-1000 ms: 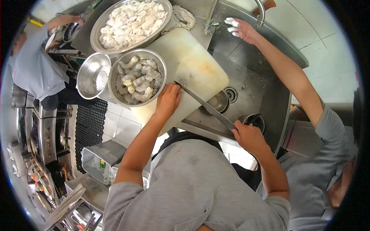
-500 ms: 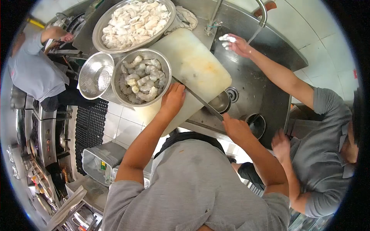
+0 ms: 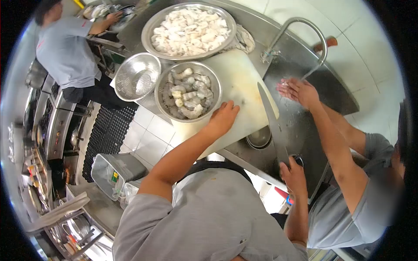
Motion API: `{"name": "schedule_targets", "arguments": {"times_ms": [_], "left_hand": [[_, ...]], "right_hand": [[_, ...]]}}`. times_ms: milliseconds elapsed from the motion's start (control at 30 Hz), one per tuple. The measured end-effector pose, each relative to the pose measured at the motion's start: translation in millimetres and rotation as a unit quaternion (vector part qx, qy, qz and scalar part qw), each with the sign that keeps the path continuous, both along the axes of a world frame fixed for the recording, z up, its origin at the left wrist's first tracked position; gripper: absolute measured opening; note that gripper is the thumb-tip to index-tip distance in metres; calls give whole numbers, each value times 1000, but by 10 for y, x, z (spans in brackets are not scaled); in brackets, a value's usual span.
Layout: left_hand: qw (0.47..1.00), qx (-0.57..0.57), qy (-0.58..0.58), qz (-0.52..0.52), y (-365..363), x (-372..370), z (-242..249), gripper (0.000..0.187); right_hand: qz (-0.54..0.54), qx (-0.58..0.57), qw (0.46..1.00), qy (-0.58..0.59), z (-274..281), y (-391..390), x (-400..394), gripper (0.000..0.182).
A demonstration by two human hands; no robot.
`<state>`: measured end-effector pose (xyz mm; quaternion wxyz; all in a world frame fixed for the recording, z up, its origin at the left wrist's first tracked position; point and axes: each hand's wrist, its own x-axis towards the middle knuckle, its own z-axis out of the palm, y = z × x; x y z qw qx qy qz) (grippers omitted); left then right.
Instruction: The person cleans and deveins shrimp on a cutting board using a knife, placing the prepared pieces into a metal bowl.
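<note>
My right hand [image 3: 294,176] is closed around the handle of a long knife [image 3: 271,119], whose blade points up and away across the edge of the white cutting board [image 3: 244,82] and over the sink. On the board lies my left hand [image 3: 224,117], fingers bent and slightly apart, with nothing visible in it. Just left of that hand stands a steel bowl [image 3: 219,89] of peeled grey shrimp [image 3: 191,93]. Behind it, a large steel basin [image 3: 147,37] holds a heap of pale, whitish pieces [image 3: 191,32].
A perforated colander [image 3: 137,74] sits left of the bowl. At the right, a co-worker's hands [image 3: 305,92] are under the running faucet [image 3: 320,32] in the steel sink [image 3: 335,93]. Another person [image 3: 69,48] stands far left. A grey bin [image 3: 117,172] is below.
My right hand has swung the knife outward to the right, away from my left hand. The co-worker's hands have come together under the water. My view has shifted.
</note>
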<state>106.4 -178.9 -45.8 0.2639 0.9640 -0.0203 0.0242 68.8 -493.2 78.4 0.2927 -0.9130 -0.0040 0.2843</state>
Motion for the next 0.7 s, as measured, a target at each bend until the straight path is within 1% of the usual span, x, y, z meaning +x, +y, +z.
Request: {"name": "schedule_targets", "arguments": {"times_ms": [33,67,100,133,233,267,333,367,433,467,533,567,633,667,700], "left_hand": [[999,-23,-15,17,-1,-16,-30,28],[998,-45,-31,32,-6,-48,-58,28],[995,-69,-47,47,-16,-95,-63,27],[984,-131,-102,62,-24,-176,-15,25],[961,-240,-110,79,36,-447,110,23],[955,-272,-92,79,88,-535,83,22],[929,-349,27,124,180,-802,297,21],[907,-385,87,146,228,-956,375,20],[883,-433,57,171,326,-1254,376,19],[870,-456,41,183,391,-1396,377,19],[840,-477,77,246,553,-1668,388,18],[822,-486,95,280,643,-1812,402,18],[762,-551,94,326,811,-2054,485,18],[758,-553,76,336,909,-2189,323,17],[750,-544,61,372,954,-2258,289,17]], "right_hand": [[56,-4,993,-108,-173,100,91,31],[109,-7,970,-215,-392,204,186,33],[100,9,974,-205,-436,372,283,38],[90,25,977,-193,-471,564,379,44],[133,2,959,-252,-659,946,652,50],[149,7,950,-274,-761,1022,750,51],[183,17,931,-316,-911,1153,923,51],[184,23,934,-304,-896,1217,959,50],[185,36,942,-279,-843,1353,990,49],[187,-5,951,-245,-760,1382,988,48],[196,-87,960,-180,-445,1422,974,46],[171,-81,968,-167,-353,1439,953,44],[119,-70,980,-141,-248,1402,911,43],[122,-52,980,-148,-288,1350,913,42],[125,-34,979,-158,-287,1344,927,41]]}}
